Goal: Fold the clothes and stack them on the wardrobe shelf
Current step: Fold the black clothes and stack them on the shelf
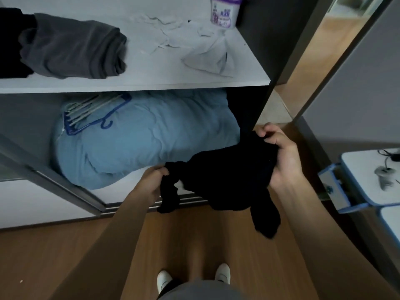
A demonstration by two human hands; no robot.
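- Closest to me: the person's white shoes (pixel 223 272) are planted on the wood floor, square to the wardrobe. Looks like they're folding standing up, in mid-air.
- The black garment (pixel 227 169) hangs between both hands in front of the wardrobe's lower opening, not on any shelf yet. A couple of bits dangle down; sleeves or legs, I can't tell.
- The left hand (pixel 151 182) has its fingers curled tight round a bunched end. The right hand (pixel 281 152), held higher, has thumb and fingers clamped on the top edge. My guess: they're stretching it out to find the edges before the first fold.
- Behind that, a blue duvet (pixel 140 144) fills the lower compartment, with hangers (pixel 86 120) lying on top.
- Further back, the shelf (pixel 151 70) holds grey folded clothes (pixel 73 46) on the left and a loose white cloth (pixel 205 53) on the right. I'd bet the black one goes on or beside the grey pile.
- A purple-and-white tub (pixel 225 11) sits in the back corner.
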